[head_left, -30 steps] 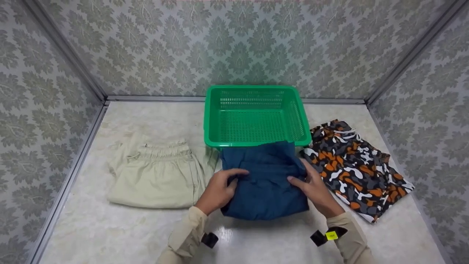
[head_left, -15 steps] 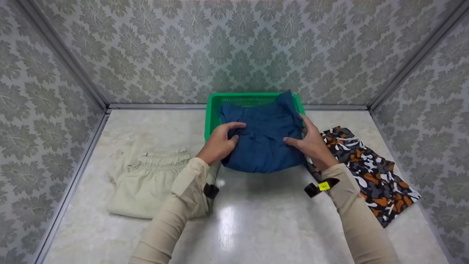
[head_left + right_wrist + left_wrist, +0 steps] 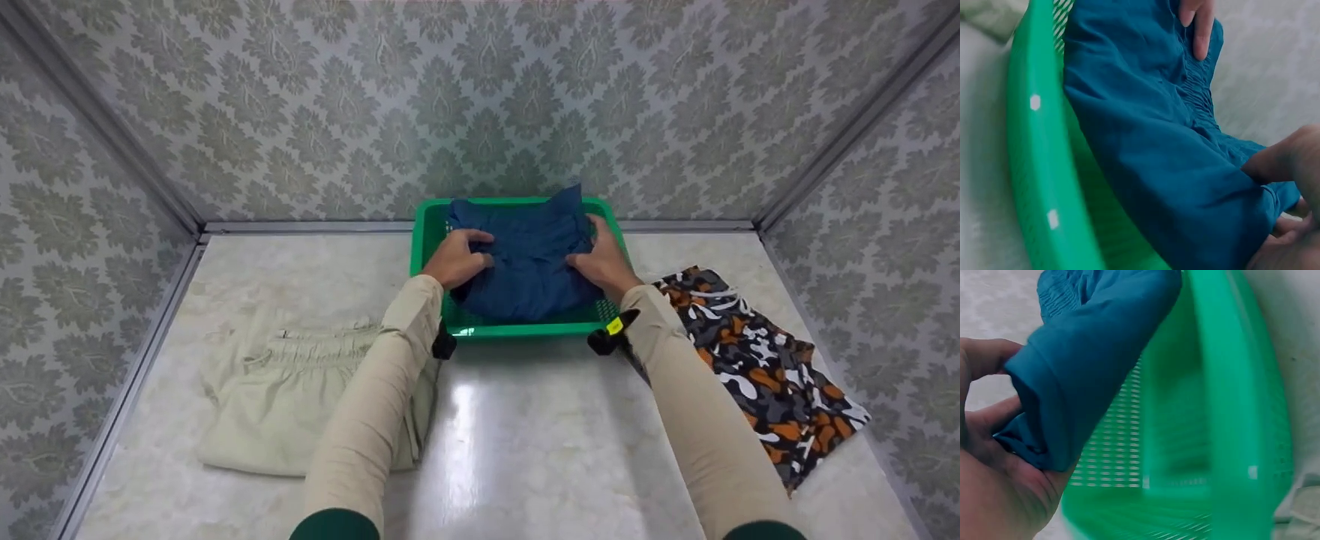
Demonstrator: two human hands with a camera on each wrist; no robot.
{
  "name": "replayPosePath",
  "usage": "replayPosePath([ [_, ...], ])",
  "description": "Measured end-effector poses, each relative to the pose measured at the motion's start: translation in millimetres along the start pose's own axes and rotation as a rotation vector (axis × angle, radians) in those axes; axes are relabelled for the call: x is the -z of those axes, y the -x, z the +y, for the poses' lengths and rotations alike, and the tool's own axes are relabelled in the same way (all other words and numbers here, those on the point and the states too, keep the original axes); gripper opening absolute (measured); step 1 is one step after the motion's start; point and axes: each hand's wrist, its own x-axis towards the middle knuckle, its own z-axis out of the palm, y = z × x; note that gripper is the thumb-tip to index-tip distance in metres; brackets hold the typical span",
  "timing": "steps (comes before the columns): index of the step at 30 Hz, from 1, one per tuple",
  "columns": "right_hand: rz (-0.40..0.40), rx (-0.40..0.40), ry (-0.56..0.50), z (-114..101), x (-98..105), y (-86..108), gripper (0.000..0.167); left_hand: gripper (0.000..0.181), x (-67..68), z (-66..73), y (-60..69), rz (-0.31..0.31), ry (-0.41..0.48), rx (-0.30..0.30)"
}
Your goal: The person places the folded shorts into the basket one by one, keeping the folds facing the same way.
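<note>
Folded blue shorts with a gathered elastic waistband are inside the rim of the green plastic basket, one corner sticking up at the back right. My left hand grips their left side, thumb on top and fingers partly under the cloth. On the opposite side, my right hand pinches the edge the same way. From the left wrist, the folded end of the blue shorts shows between thumb and fingers, above the basket's slotted floor. The waistband shows in the right wrist view. Whether the shorts touch the floor is hidden.
Folded beige elastic-waist bottoms lie left of the basket, partly behind my left sleeve. Camouflage shorts in orange, black and white, with a white drawstring, lie at the right. Patterned walls enclose the marbled tabletop at the back and sides.
Both hands have carried the blue shorts forward from in front of the basket, over its front rim, then lowered them inside it. My grip stays on both sides.
</note>
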Motion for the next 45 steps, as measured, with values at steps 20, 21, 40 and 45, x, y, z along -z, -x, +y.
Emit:
replayPosePath([
  [20, -0.158, 0.010, 0.434, 41, -21, -4.5, 0.082, 0.062, -25.6, -34.3, 0.2, -0.240, -0.541, 0.193],
  [21, -0.140, 0.029, 0.457, 40, -21, -3.1, 0.083, 0.061, -25.6, -32.7, 1.7, -0.227, -0.593, 0.187],
  [40, -0.710, -0.013, 0.658, 31, -53, -4.5, 0.053, 0.077, -41.3, -24.1, 6.4, -0.544, -0.551, 0.408],
  [45, -0.702, -0.016, 0.644, 32, -54, -7.4, 0.052, 0.076, -42.7, -21.2, 2.4, -0.542, -0.531, 0.414],
])
